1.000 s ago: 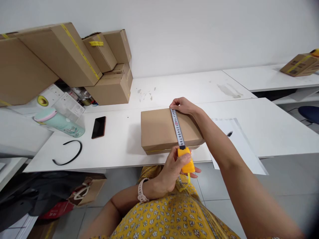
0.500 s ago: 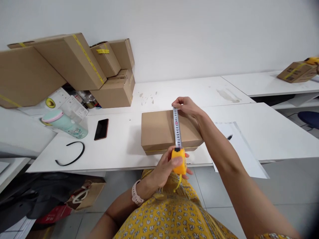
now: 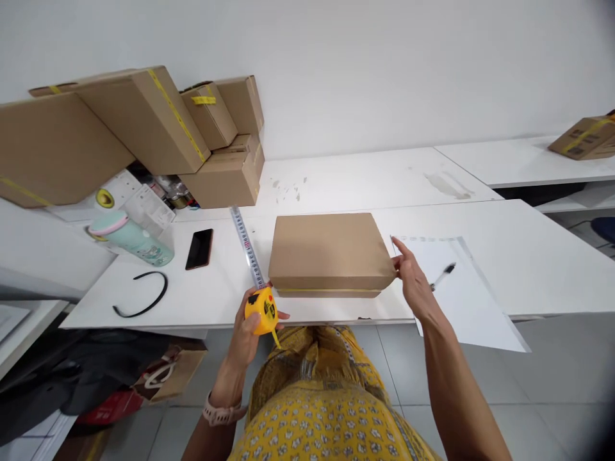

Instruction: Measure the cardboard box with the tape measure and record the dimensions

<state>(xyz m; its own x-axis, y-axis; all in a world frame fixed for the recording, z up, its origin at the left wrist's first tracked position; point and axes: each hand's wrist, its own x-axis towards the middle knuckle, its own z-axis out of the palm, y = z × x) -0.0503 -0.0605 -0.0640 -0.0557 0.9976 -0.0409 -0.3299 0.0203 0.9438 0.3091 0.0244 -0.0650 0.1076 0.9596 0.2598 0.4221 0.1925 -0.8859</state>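
Note:
A flat brown cardboard box (image 3: 327, 250) lies on the white table (image 3: 519, 250) near its front edge. My left hand (image 3: 250, 326) is closed round a yellow tape measure (image 3: 261, 310) at the table's edge, left of the box. Its blade (image 3: 246, 246) sticks out over the table, away from me, beside the box. My right hand (image 3: 410, 282) has its fingers spread, fingertips touching the box's right side. Beside that hand a pen (image 3: 442, 276) rests on a white sheet of paper (image 3: 461, 288).
A black phone (image 3: 199, 248), a mint-green bottle (image 3: 129, 238) lying down and a black curved band (image 3: 140, 294) sit on the table's left. Stacked cardboard boxes (image 3: 144, 121) lean at the back left. Another box (image 3: 583, 137) stands far right. Bags (image 3: 158, 378) lie on the floor.
My left hand carried the tape measure off the box to its left side, blade still out. My right hand let go of the blade's end and dropped to the box's right side.

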